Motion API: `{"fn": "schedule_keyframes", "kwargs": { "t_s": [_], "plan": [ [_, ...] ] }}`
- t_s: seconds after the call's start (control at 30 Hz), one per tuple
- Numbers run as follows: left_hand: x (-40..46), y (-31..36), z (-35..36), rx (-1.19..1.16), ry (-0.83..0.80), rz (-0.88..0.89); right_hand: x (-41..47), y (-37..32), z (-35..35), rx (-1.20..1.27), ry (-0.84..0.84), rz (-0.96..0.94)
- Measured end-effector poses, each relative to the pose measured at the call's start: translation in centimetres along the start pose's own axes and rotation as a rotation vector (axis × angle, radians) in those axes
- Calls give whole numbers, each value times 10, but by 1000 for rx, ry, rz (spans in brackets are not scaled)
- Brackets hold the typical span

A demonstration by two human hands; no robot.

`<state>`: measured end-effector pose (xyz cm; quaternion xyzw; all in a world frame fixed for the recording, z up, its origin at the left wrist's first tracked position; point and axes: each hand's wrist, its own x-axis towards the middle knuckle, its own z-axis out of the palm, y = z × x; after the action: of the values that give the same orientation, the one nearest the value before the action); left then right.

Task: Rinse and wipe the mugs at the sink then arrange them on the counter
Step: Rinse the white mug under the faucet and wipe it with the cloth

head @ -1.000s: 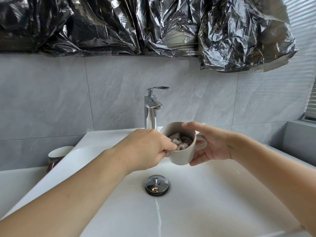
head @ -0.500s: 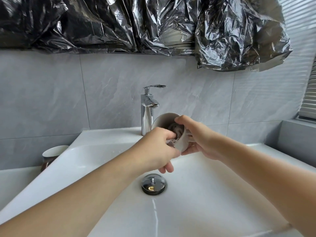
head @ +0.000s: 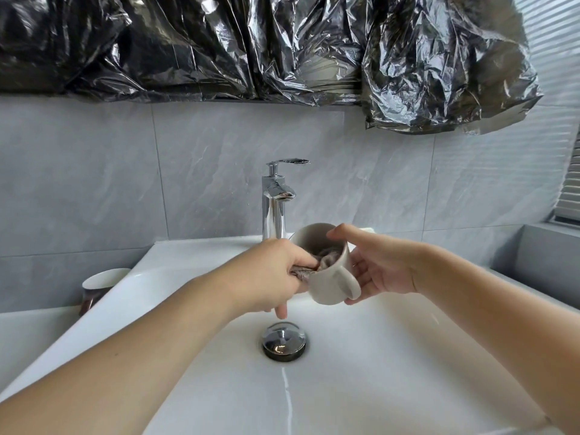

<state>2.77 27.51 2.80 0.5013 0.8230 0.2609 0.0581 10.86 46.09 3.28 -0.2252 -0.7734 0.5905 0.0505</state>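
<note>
Grey marbled wall tiles [head: 94, 183] rise behind our white ceramic sink basin [head: 408, 356], with crinkled black plastic sheeting [head: 251, 45] hanging above and a chrome single-lever tap [head: 276, 202] standing at the back rim. We hold a beige ceramic mug [head: 326, 277] over the basin, tilted toward our left, its handle facing us. Our right hand [head: 383, 268] grips it, thumb over the rim and fingers behind the handle side. Our left hand [head: 273, 271] is closed around a grey-brown cloth [head: 317, 262] that is stuffed into the mug's mouth. Below sits a chrome pop-up drain plug [head: 284, 340]. 1 more white-rimmed, dark-bodied mug [head: 100, 285] stands upright on the white counter [head: 28, 334], just beside the basin's left edge.
</note>
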Motion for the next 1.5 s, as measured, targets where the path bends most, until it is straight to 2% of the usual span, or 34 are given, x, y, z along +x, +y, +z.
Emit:
{"fn": "schedule_keyframes", "kwargs": {
  "t_s": [0.17,0.3,0.4,0.6,0.7,0.83,0.97,1.03,1.13,1.2,1.37,1.5],
  "plan": [
    [4,11,19,-339,87,-138,-6,-3,13,1,19,-45],
    [1,19,22,-480,177,-128,-8,-5,18,36,-11,-72],
    [1,20,24,-464,235,-78,-9,-7,16,68,-38,-106],
    [2,16,18,-359,193,-53,-3,-1,16,64,-41,-196],
    [4,12,16,-422,216,-90,5,6,12,64,-112,-231],
    [5,-2,11,-684,264,-229,7,14,9,-162,-315,-183],
    [5,-5,8,-900,241,-327,0,12,12,-848,-216,-323],
    [6,-5,6,-967,237,-357,-6,8,11,-1048,-137,-405],
    [6,-4,0,-1037,152,-382,-9,6,10,-1067,-45,-599],
    [4,-3,-5,-1065,79,-384,-10,6,10,-1084,-40,-672],
    [4,-12,-7,-1053,3,-472,-12,8,15,-1072,-63,-670],
    [7,-15,-13,-1142,112,-581,-8,10,18,-960,-55,-592]
  ]
}}
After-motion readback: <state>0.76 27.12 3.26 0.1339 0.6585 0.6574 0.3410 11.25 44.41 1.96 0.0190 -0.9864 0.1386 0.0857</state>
